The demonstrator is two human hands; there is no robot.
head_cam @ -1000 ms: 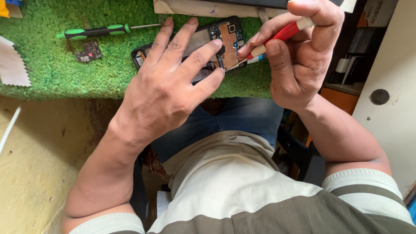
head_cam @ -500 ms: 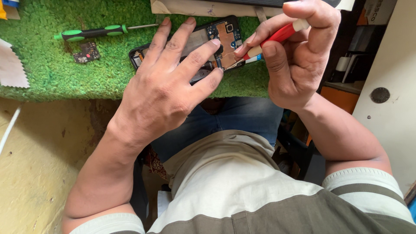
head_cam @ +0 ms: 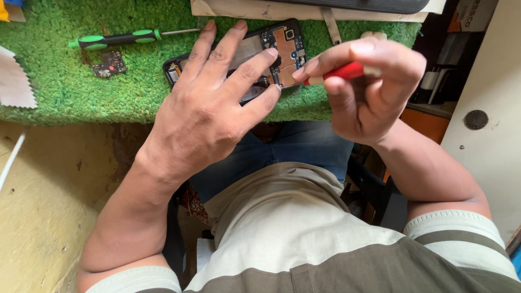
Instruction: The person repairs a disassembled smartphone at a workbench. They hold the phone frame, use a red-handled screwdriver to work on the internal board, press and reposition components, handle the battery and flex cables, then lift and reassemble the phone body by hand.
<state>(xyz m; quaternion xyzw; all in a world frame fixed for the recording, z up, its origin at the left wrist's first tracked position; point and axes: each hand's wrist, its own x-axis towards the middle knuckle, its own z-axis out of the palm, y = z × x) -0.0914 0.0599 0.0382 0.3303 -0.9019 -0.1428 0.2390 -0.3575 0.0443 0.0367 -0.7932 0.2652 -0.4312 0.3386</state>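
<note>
Green turf matting [head_cam: 65, 97] covers our bench top, and its front edge runs just under our hands, with our lap directly below it. Open matting lies to the left, broken only by a green-handled screwdriver [head_cam: 114, 39], a small loose circuit board [head_cam: 108, 64] just below it, and a white cloth [head_cam: 15, 81] at the far left edge. Along the back edge sits a pale sheet [head_cam: 260, 10] with metal tweezers [head_cam: 330, 24]. Our opened phone [head_cam: 282, 46] lies near the mat's front edge, back cover off. Our left hand [head_cam: 211, 114] rests flat on it, fingers spread. Our right hand [head_cam: 369, 87] pinches a red-handled tool [head_cam: 342, 71], whose tip touches the phone's right end.
</note>
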